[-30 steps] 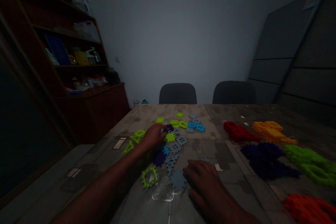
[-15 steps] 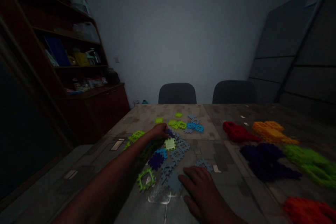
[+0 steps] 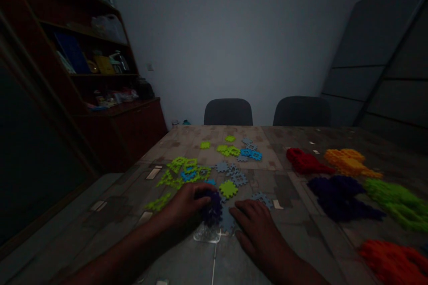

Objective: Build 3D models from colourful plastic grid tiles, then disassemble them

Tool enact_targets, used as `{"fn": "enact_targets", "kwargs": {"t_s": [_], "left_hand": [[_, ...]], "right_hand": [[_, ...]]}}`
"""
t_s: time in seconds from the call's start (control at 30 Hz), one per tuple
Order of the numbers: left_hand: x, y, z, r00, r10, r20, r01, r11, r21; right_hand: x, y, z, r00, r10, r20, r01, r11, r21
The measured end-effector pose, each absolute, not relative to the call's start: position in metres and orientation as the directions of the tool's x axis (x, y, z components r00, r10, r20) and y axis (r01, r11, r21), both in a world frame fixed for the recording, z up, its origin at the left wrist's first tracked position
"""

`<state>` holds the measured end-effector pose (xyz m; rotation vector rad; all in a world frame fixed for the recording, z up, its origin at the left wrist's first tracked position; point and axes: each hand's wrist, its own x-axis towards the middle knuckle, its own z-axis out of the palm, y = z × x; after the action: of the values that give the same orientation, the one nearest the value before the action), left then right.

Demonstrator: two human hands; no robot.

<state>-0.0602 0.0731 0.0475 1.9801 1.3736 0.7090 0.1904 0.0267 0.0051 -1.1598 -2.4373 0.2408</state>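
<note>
Flat toothed plastic tiles in green, blue, grey and purple lie scattered over the patterned table [image 3: 287, 196]. My left hand [image 3: 185, 207] is curled on a dark purple tile [image 3: 211, 208] near the front edge. Just right of it, my right hand [image 3: 256, 222] lies flat with fingers stretched over a grey tile [image 3: 227, 222] and the table. A clear plastic piece [image 3: 206, 234] lies just below the purple tile. A light green tile [image 3: 228, 188] sits just beyond both hands.
Sorted heaps lie at the right: red [image 3: 306, 163], orange-yellow [image 3: 349, 161], purple [image 3: 339, 196], green [image 3: 399, 205] and orange-red [image 3: 393, 262]. Two dark chairs [image 3: 228, 112] stand at the far side. A wooden shelf unit [image 3: 96, 84] fills the left wall.
My left hand has drawn back from the far tiles to the front edge, bringing a purple tile with it. My right hand has stayed almost in place. The camera tilted slightly.
</note>
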Motion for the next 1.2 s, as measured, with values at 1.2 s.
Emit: {"fn": "enact_targets", "kwargs": {"t_s": [1.2], "left_hand": [[-0.107, 0.03, 0.044, 0.337, 0.942, 0.007, 0.848, -0.306, 0.433]], "right_hand": [[0.151, 0.026, 0.027, -0.643, 0.717, 0.27, 0.594, 0.689, -0.415]]}}
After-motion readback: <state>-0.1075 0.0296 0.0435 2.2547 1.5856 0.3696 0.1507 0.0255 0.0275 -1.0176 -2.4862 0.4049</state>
